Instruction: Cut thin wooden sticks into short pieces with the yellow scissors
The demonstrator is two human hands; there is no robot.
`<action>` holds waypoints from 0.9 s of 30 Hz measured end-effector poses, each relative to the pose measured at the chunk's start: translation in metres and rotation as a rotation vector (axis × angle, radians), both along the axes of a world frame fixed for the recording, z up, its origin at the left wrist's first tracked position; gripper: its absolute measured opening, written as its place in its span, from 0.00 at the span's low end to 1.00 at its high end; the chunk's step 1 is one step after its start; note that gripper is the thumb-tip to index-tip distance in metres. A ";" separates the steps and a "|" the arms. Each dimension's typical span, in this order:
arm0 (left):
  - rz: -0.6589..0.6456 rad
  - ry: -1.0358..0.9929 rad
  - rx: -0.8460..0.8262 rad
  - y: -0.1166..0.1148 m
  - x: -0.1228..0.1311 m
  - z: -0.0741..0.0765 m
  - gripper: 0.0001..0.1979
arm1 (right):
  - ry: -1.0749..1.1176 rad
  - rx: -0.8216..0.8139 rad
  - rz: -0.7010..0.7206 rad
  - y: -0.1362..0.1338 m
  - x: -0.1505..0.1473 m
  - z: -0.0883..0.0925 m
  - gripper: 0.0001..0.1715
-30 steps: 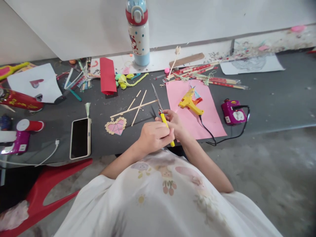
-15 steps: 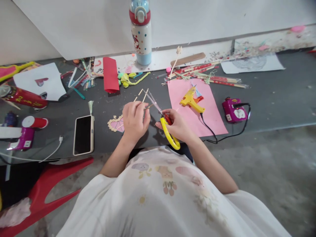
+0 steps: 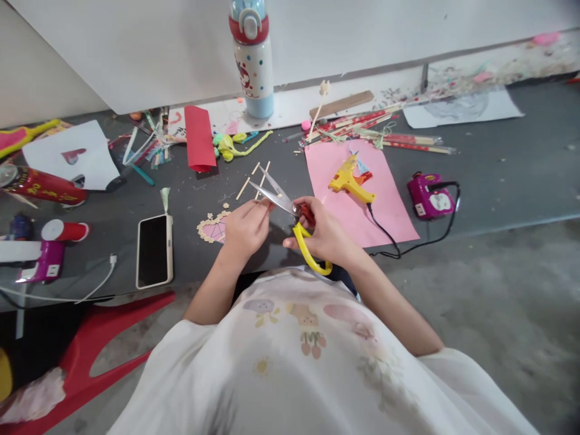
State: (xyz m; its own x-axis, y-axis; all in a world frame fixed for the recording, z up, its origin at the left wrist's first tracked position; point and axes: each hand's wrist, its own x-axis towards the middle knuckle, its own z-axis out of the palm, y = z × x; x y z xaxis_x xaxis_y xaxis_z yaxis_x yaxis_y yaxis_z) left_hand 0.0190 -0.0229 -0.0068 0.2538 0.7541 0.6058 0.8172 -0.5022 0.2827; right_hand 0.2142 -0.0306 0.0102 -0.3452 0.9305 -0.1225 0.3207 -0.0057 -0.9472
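Near the dark grey table's [image 3: 498,175] front edge, the right hand [image 3: 324,235] grips open-bladed yellow-handled steel scissors [image 3: 276,194] while the left hand's [image 3: 247,226] pinched fingertips [image 3: 265,206] meet the blades, their contents unclear.

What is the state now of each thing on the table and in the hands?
scissors, blades open, held in right hand
left hand, fingertips pinched at the blades
bottle, upright, lid closed
phone, face up, screen dark
glue gun, on its side, cord attached
red paper, folded
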 end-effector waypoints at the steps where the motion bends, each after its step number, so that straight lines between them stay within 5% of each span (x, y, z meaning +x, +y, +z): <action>1: -0.001 -0.023 -0.002 0.000 0.000 0.000 0.15 | -0.013 0.017 0.001 0.000 0.001 0.001 0.41; 8: -0.002 -0.051 -0.112 0.005 0.005 0.007 0.12 | -0.001 -0.015 -0.040 0.001 0.000 -0.004 0.41; 12: 0.058 0.005 0.033 -0.002 0.010 0.011 0.14 | 0.078 -0.056 -0.134 0.006 -0.005 -0.015 0.38; 18: -0.450 0.109 0.222 -0.020 0.023 0.011 0.13 | 0.186 -0.116 -0.242 0.014 -0.009 -0.031 0.37; 27: -0.503 0.357 0.190 -0.022 0.035 0.020 0.02 | 0.147 -0.111 -0.242 0.011 -0.011 -0.039 0.38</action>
State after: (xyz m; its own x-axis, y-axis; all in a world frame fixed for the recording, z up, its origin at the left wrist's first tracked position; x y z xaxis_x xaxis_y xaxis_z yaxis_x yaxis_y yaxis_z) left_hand 0.0538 -0.0452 0.0135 0.7590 0.3787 0.5297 0.4965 -0.8629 -0.0944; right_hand 0.2031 -0.0193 -0.0287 -0.1371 0.9716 -0.1929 0.1570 -0.1710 -0.9727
